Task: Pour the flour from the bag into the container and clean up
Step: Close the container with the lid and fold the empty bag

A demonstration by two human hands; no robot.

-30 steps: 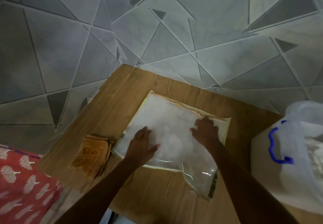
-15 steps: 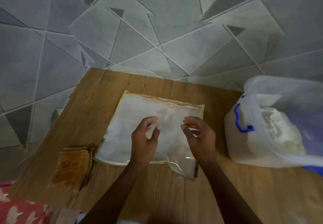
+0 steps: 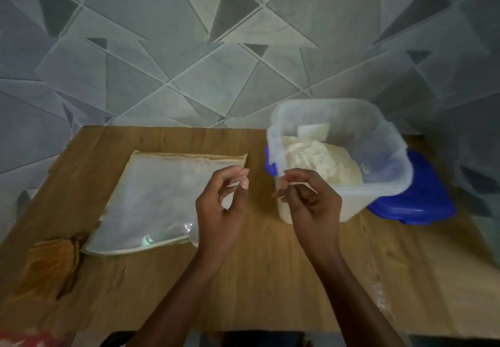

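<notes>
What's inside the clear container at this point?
A heap of white flour lies in the open container. The floor beneath the flour is covered, and the right hand hides the container's near corner.

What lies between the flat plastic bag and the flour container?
Only bare wooden table: the head view shows a narrow strip between the bag and the container. The left hand and right hand hover on either side.
</notes>
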